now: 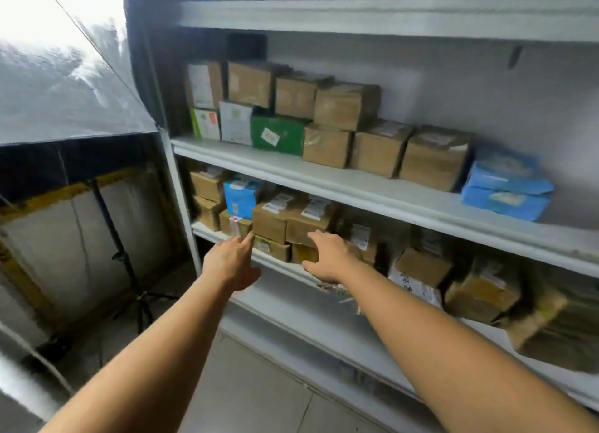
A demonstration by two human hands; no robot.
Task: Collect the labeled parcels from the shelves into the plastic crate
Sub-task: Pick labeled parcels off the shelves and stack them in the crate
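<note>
Both hands have loose, straight fingers and hold nothing. Left hand [231, 262] reaches for the stacked parcels [270, 222] on the shelf [210, 231]; right hand [330, 254] is at their other side. A quick tug could tip the pile. No crate shows.

Grey shelves [356, 186] with stacked cardboard parcels [379, 149] (mostly brown, labelled), a green box [278, 134], seemingly soft blue packs [507, 189]

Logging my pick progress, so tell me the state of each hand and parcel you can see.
labeled parcels: shelved, atop smaller boxes
left hand: open, holding nothing
right hand: open, at the labeled parcels
green box: upright, middle shelf
blue packets: stacked, middle shelf
</note>
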